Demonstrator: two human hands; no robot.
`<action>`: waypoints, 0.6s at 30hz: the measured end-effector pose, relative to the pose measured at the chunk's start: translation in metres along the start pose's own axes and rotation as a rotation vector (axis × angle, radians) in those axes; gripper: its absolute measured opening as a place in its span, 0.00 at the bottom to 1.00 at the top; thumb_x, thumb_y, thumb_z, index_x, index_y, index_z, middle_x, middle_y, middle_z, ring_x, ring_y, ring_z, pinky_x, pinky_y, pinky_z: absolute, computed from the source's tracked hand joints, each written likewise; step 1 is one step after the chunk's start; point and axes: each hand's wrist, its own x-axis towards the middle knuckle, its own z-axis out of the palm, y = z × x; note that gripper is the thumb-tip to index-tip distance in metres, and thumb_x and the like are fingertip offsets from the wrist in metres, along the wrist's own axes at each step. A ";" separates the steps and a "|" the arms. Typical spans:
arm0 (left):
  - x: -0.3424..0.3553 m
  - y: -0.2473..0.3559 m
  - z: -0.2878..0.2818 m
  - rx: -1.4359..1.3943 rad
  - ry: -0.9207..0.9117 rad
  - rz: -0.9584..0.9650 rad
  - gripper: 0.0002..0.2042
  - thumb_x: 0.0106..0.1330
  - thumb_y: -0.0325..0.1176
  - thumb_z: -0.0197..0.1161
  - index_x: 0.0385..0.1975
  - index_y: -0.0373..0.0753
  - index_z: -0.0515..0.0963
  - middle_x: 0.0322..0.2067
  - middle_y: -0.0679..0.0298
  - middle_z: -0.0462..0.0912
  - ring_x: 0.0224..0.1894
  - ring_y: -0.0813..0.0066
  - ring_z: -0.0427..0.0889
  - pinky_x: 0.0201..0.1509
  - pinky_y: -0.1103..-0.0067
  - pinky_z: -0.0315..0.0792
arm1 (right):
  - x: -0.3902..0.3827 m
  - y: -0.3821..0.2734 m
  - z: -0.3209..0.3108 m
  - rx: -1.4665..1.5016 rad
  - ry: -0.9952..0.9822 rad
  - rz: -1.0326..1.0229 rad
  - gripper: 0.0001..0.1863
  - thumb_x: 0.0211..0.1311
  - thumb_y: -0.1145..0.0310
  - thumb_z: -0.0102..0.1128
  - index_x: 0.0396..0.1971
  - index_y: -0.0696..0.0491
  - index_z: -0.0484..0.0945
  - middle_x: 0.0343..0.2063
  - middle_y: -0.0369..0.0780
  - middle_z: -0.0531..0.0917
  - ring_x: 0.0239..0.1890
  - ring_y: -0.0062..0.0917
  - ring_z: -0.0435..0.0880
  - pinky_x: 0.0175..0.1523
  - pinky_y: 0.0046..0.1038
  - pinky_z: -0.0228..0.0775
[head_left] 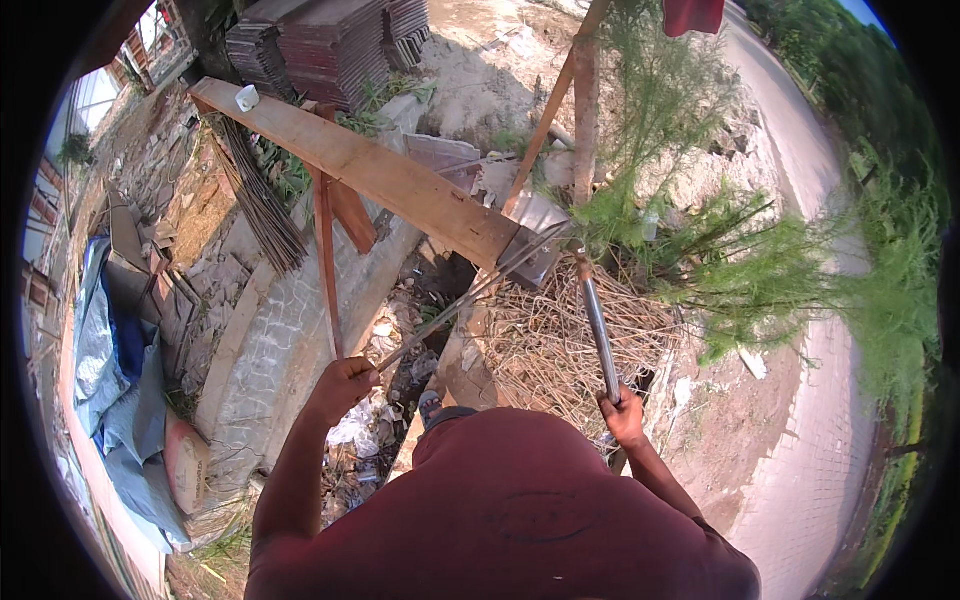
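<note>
My left hand (pixel 343 388) is closed around the near end of thin steel rods (pixel 440 318). The rods slant up and right to the near end of a wooden plank (pixel 370 165). A dark metal plate (pixel 532 258) sits on that end. My right hand (pixel 624 416) grips the lower end of a metal pipe (pixel 598 330), whose upper end is close to the far tips of the rods. Whether pipe and rods touch there is too small to tell. Below the plate lies a heap of bent steel rods (pixel 570 335).
A bundle of straight rods (pixel 262 200) leans under the plank's far end, where a small white cup-like object (pixel 247 98) sits. Wooden legs (pixel 326 250) support the plank. Stacked tiles (pixel 325 50) stand behind. Green branches (pixel 740 270) hang at right; a blue tarp (pixel 110 360) lies left.
</note>
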 end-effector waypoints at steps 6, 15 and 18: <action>0.037 0.064 0.109 -0.497 0.222 0.431 0.13 0.68 0.41 0.54 0.29 0.37 0.72 0.16 0.73 0.65 0.14 0.89 0.58 0.15 0.87 0.51 | 0.049 -0.063 0.039 0.627 -0.192 -0.084 0.10 0.60 0.66 0.60 0.28 0.57 0.73 0.20 0.33 0.75 0.24 0.16 0.72 0.30 0.23 0.66; 0.089 0.199 0.259 -0.629 0.187 0.889 0.15 0.71 0.43 0.47 0.28 0.39 0.70 0.18 0.71 0.68 0.20 0.85 0.65 0.24 0.85 0.61 | 0.084 -0.119 0.028 0.850 -0.044 -0.236 0.14 0.59 0.61 0.62 0.28 0.58 0.73 0.23 0.34 0.76 0.25 0.17 0.71 0.31 0.22 0.64; 0.095 0.217 0.233 -0.136 0.514 1.118 0.12 0.70 0.38 0.50 0.40 0.35 0.73 0.33 0.65 0.76 0.38 0.78 0.74 0.44 0.80 0.66 | 0.094 -0.095 0.001 0.790 0.149 -0.301 0.13 0.59 0.63 0.61 0.27 0.57 0.71 0.19 0.33 0.73 0.23 0.15 0.68 0.28 0.21 0.61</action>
